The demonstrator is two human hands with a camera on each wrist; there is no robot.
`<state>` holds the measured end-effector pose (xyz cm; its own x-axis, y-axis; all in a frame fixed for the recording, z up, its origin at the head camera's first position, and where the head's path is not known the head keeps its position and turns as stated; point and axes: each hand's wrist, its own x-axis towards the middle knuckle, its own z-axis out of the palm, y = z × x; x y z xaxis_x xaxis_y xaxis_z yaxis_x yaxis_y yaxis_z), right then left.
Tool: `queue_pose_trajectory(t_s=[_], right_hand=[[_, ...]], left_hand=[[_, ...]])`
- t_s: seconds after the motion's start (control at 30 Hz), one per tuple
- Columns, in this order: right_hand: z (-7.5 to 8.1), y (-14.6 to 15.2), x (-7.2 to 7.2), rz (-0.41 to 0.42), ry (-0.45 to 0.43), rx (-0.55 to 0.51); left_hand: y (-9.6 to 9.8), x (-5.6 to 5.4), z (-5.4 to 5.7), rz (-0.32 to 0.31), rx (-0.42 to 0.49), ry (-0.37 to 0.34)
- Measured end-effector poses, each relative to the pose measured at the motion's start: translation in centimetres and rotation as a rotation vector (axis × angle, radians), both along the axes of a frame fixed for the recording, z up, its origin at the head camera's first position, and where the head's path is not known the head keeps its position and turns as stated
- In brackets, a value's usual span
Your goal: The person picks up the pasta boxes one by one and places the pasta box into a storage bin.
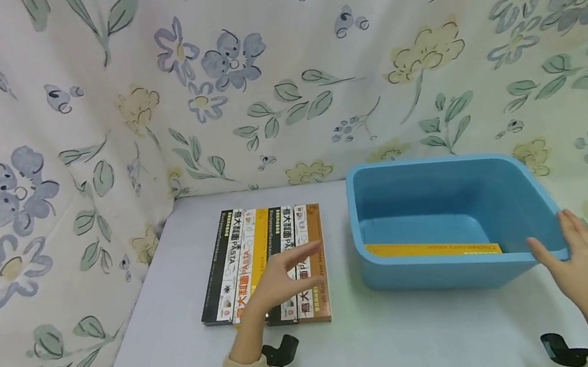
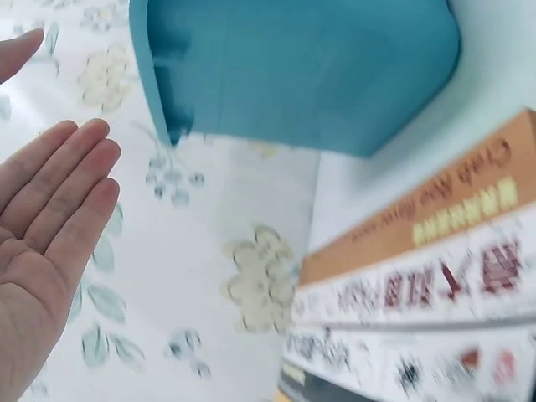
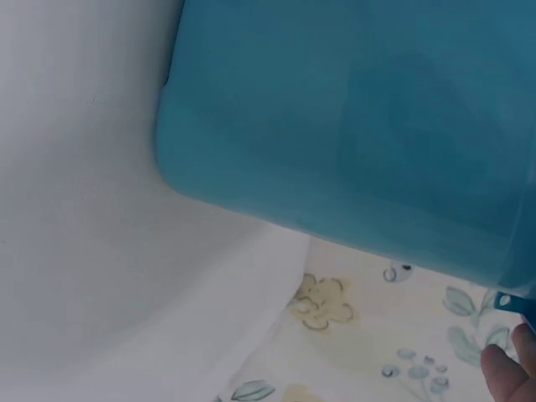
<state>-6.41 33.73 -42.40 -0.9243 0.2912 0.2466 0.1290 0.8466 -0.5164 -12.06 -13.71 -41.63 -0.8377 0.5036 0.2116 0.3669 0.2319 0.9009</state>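
Though roomy, bin (image 1: 445, 277) with yellow box (image 1: 434, 249)

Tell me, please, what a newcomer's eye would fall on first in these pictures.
Probably the large blue bin on the right, with a yellow box inside along its near wall and the right hand at its near right corner. Next, the pasta boxes side by side on the left, partly hidden by the left hand in the head view.
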Motion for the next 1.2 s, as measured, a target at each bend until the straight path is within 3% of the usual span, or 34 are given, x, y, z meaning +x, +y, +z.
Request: queue_pose_trajectory(t_s=[0.13,0.27,0.43,0.57,0.7,0.77,1.03,1.2], right_hand=[[0.0,-0.1,-0.2,-0.012,-0.011,-0.006],[0.0,-0.1,-0.2,-0.020,-0.022,-0.009],[0.0,-0.2,-0.2,-0.040,-0.036,-0.002],[0.0,-0.3,-0.2,-0.057,-0.039,-0.001],[-0.1,-0.4,-0.3,-0.061,-0.034,-0.002],[-0.1,-0.4,-0.3,-0.065,-0.034,-0.005],[-0.2,-0.2,-0.1,-0.064,-0.025,-0.006],[-0.3,-0.2,-0.3,-0.057,-0.019,-0.004]], left_hand=[[-2.6,1.3,-1.5,0.138,0.019,-0.048],[-5.1,2.5,-3.0,0.314,0.001,-0.026],[-8.4,3.7,-4.8,0.586,-0.151,-0.015],[-11.4,4.8,-5.9,0.717,-0.298,-0.119],[-14.1,5.8,-6.9,0.738,-0.451,-0.190],[-15.0,5.9,-7.4,0.723,-0.484,-0.207],[-16.4,5.1,-9.8,0.651,-0.456,-0.327],[-16.0,4.1,-10.8,0.622,-0.406,-0.317]])
